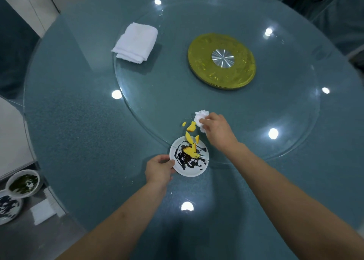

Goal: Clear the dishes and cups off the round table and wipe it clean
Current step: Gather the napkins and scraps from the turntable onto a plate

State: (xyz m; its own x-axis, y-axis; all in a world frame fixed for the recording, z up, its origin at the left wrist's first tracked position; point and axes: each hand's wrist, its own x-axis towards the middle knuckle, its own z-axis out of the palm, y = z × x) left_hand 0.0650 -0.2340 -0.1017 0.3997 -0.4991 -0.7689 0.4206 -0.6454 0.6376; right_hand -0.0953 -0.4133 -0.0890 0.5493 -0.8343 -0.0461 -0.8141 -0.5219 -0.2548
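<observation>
Folded towel [136, 42] and gold hub [221, 61] lie well apart — scraps [190, 129] near plate [188, 157].

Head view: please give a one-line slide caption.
Left hand holds plate; right hand sweeps yellow scraps with tissue.

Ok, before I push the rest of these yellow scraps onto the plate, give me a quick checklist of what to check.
1. Left hand grips the plate rim: ok.
2. Plate sits under the glass turntable edge to catch scraps: ok.
3. Right hand holds the crumpled tissue: ok.
4. Yellow scraps all on the plate: not ok, several lie on the turntable.
5. Folded white towel ready for wiping: ok, on the turntable's far side.
6. Turntable steady: cannot tell.
</observation>
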